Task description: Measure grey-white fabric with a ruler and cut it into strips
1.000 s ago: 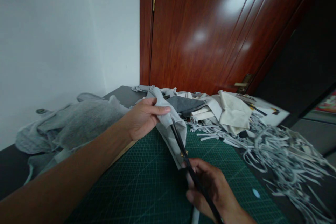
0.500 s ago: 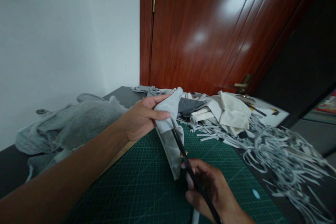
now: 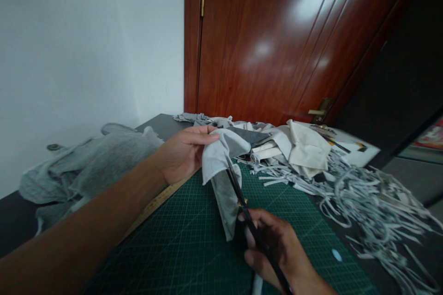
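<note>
Pinched in my left hand is a folded piece of light grey fabric, held up above the cutting mat. Its upper part flops over at the fingers, and a darker grey length hangs down toward the mat. My right hand grips a pair of black scissors with a brass-coloured pivot. The blades point up and away, and their tips lie against the fabric's fold, partly hidden by it. Whether the blades are cutting through the cloth I cannot tell.
The green cutting mat lies under both hands, a wooden ruler along its left side. Grey cloth is heaped at left. Cut fabric strips pile up at right, with cream cloth behind. A brown door stands beyond.
My left hand has shifted slightly left, and the fabric's top has flopped over to the right, opening out. The right hand and scissors have stayed nearly in place.
</note>
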`<action>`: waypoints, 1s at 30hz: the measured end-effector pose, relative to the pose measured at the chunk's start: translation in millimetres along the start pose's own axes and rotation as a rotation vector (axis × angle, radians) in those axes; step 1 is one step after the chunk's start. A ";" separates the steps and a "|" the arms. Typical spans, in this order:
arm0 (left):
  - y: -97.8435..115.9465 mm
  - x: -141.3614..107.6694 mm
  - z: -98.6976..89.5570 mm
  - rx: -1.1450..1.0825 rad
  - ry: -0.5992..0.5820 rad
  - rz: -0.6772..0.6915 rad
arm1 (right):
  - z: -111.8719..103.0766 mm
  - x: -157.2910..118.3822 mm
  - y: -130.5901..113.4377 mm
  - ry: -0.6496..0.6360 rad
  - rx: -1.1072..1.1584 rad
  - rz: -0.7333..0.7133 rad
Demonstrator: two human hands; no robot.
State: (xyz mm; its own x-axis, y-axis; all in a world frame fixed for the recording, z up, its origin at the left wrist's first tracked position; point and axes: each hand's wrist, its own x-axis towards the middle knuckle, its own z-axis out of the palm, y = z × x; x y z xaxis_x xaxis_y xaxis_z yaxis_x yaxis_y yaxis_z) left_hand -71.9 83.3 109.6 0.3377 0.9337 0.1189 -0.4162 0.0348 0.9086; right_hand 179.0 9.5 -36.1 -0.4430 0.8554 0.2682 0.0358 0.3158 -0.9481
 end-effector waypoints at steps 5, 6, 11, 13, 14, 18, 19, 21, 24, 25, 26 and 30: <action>0.3 -1.5 3.9 0.025 0.051 0.073 | -0.3 -1.8 3.6 0.014 -0.002 0.018; -0.1 -1.3 4.7 0.035 0.062 0.089 | -0.4 -1.9 3.8 0.015 0.000 0.020; -2.2 1.0 7.8 0.089 0.123 0.176 | 0.0 -1.7 4.8 0.003 0.011 0.007; -2.6 2.5 8.5 0.081 0.140 0.210 | 0.8 -1.5 5.1 0.031 0.007 0.007; -2.5 3.2 8.9 0.070 0.146 0.222 | 1.3 -1.3 5.3 0.036 0.005 0.007; 0.3 3.8 11.1 0.013 0.152 0.253 | 2.9 -1.3 7.5 0.040 0.014 0.001; 1.4 3.2 11.9 0.002 0.149 0.258 | 2.9 -1.5 8.6 0.046 0.024 0.000; 3.6 1.9 13.6 -0.025 0.142 0.256 | 2.6 -2.1 10.3 0.045 0.040 -0.002; 5.2 0.6 15.2 -0.056 0.128 0.238 | 1.0 -2.3 9.3 0.017 0.033 0.008; 5.1 0.5 15.3 -0.057 0.123 0.238 | 0.5 -2.1 7.6 0.019 0.023 0.012; 4.7 0.5 15.0 -0.049 0.117 0.241 | 0.0 -1.8 5.2 0.021 0.013 0.015; 2.2 1.3 12.0 0.032 0.127 0.290 | -1.3 -0.6 -6.9 -0.006 -0.014 0.018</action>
State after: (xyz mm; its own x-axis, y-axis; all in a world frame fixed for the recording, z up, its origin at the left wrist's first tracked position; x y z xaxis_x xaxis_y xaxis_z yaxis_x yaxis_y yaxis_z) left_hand -62.2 80.4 116.5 0.1005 0.9402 0.3255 -0.4523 -0.2483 0.8566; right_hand 180.2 7.3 -29.5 -0.4476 0.8585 0.2502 0.0559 0.3061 -0.9504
